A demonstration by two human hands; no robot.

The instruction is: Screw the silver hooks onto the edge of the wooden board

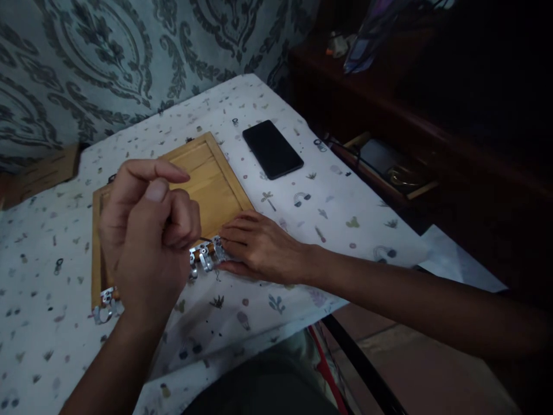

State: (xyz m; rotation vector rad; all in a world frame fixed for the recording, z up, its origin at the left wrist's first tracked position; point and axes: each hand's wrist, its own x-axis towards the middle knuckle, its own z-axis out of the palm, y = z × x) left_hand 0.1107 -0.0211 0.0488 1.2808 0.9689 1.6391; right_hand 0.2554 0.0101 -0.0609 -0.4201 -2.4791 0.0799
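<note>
A yellow-brown wooden framed panel [203, 184] lies on the cloth-covered table. Along its near edge sit several silver metal fittings [206, 257] with screws and curved arms; another fitting [106, 305] is at the near left corner. My right hand [259, 245] is closed over the near right corner of the panel, its fingers covering part of the fittings. Above the panel, my left hand [149, 230] is raised with fingers curled in and thumb near the index finger. A thin dark rod [205, 238] shows between this hand and the fittings; whether the hand holds it is unclear.
A black phone [273, 149] lies beyond the panel on the patterned tablecloth [324, 230]. Brown cardboard [47, 173] rests at the far left by the patterned wall. To the right stand dark red furniture [380, 109] and an open drawer [397, 173] with things inside.
</note>
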